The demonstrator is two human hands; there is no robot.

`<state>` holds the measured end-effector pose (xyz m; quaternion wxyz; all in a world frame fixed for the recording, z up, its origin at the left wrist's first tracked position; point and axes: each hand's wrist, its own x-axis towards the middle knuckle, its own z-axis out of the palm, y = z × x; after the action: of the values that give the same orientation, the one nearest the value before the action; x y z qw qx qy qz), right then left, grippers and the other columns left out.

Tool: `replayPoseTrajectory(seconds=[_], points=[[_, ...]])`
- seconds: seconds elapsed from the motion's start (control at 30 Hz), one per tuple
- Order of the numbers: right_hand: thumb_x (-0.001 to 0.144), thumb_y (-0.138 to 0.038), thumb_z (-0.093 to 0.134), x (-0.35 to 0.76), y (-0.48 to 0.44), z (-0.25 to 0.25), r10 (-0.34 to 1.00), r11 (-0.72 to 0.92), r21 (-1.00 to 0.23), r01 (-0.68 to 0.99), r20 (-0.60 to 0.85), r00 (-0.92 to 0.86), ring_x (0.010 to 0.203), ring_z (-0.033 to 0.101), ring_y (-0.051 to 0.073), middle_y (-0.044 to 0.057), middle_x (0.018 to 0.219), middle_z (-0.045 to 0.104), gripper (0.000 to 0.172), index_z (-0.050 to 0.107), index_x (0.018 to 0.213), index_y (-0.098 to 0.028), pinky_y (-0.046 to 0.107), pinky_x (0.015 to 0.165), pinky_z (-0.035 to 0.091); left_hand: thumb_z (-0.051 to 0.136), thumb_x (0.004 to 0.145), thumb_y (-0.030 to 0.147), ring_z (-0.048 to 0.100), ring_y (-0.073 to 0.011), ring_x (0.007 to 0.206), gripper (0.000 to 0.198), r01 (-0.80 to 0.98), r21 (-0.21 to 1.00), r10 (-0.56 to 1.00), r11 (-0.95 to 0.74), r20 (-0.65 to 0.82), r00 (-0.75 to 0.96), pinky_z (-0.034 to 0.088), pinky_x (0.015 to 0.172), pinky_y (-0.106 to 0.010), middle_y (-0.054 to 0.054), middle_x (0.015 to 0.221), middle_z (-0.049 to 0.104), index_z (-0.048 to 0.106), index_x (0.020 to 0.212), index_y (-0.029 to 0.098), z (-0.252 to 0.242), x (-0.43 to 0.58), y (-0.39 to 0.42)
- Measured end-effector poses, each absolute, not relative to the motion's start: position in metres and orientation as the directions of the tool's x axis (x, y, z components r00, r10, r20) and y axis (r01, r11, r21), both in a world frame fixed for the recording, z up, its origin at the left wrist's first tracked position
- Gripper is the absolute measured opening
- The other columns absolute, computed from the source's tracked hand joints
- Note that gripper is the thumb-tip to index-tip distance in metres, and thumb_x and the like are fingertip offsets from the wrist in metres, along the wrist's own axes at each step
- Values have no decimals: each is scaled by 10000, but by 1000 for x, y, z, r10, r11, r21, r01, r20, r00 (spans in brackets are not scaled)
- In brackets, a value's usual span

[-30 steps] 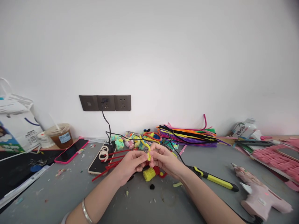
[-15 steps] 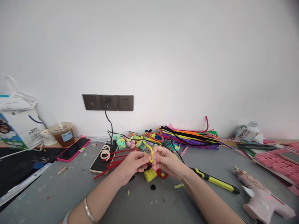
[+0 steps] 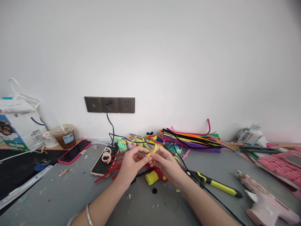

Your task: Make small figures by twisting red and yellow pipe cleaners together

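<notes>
My left hand (image 3: 134,161) and my right hand (image 3: 166,160) meet at the centre, fingertips pinched on a short bent yellow pipe cleaner (image 3: 154,148). Its lower part is hidden by the fingers. Just below them a coiled yellow roll (image 3: 152,177) lies on the grey table, touching a red piece (image 3: 160,172). Red pipe cleaners (image 3: 103,178) spread out beside my left hand, partly over a phone (image 3: 100,166) that has a white coil on it. A small black pompom (image 3: 154,190) sits in front of the roll.
Behind the hands lie small coloured pieces (image 3: 122,146) and a bundle of pipe cleaners (image 3: 195,139). Black-and-yellow pliers (image 3: 221,185) and a pink glue gun (image 3: 265,201) are at right. A drink cup (image 3: 66,138) and pink-cased phone (image 3: 74,151) stand left.
The yellow pipe cleaner's visible end now leans right and shows shorter above the fingers. My left fingers have arched higher. A black cable now runs beside my right forearm.
</notes>
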<state>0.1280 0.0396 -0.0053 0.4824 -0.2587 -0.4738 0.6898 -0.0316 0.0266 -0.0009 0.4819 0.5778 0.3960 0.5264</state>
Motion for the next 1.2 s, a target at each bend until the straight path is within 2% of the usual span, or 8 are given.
replayPoseTrajectory(seconds=[0.13, 0.3, 0.43, 0.57, 0.77, 1.03, 1.2], points=[[753, -378, 785, 125, 38, -7, 925, -80, -893, -444, 100, -367, 597, 503, 88, -37, 653, 561, 284, 584, 741, -178, 225, 614, 426, 723, 750, 334, 619, -176, 655, 169, 16, 965, 963, -263, 262, 59, 486, 637, -285, -36, 734, 683, 697, 814, 180, -1, -31, 24], [758, -431, 763, 127, 37, -1, 911, -75, -898, -433, 115, -396, 624, 511, 108, -20, 689, 578, 312, 575, 745, -183, 255, 637, 424, 714, 757, 381, 592, -157, 646, 211, -26, 975, 970, -221, 223, 97, 468, 619, -261, -23, 716, 655, 663, 756, 176, 2, -31, 26], [769, -470, 743, 129, 39, -3, 929, -32, -929, -369, 109, -354, 585, 516, 101, -36, 635, 573, 341, 542, 756, -194, 240, 608, 418, 721, 740, 453, 436, -95, 535, 300, 6, 990, 980, -144, 142, 142, 329, 488, -211, 19, 625, 532, 619, 732, 171, 4, -30, 25], [766, -463, 751, 130, 43, -7, 915, -22, -934, -356, 124, -383, 603, 578, 101, -27, 666, 626, 349, 531, 770, -192, 240, 631, 457, 685, 751, 546, 339, -76, 528, 393, -72, 997, 983, -13, 26, 179, 217, 456, -191, 41, 609, 430, 576, 734, 169, 1, -30, 26], [794, -415, 744, 130, 44, -12, 889, -14, -945, -327, 137, -436, 683, 654, 115, 12, 736, 693, 323, 534, 744, -174, 249, 689, 518, 712, 734, 539, 329, -72, 549, 394, -181, 983, 989, 15, 12, 147, 219, 471, -189, 43, 632, 430, 572, 742, 171, -2, -32, 29], [757, -422, 775, 130, 44, -11, 909, -17, -940, -341, 128, -397, 663, 674, 110, 14, 720, 719, 339, 544, 744, -175, 237, 674, 549, 701, 739, 539, 333, -67, 519, 402, -105, 994, 984, -11, 30, 176, 205, 472, -206, 13, 636, 509, 602, 725, 150, 1, -33, 28], [743, -426, 784, 132, 46, -11, 913, 3, -953, -304, 126, -387, 645, 682, 110, 19, 723, 731, 333, 574, 750, -168, 218, 650, 548, 673, 753, 544, 299, -72, 500, 410, 28, 995, 983, -91, 86, 162, 213, 475, -215, 41, 562, 438, 601, 679, 148, 3, -34, 28]])
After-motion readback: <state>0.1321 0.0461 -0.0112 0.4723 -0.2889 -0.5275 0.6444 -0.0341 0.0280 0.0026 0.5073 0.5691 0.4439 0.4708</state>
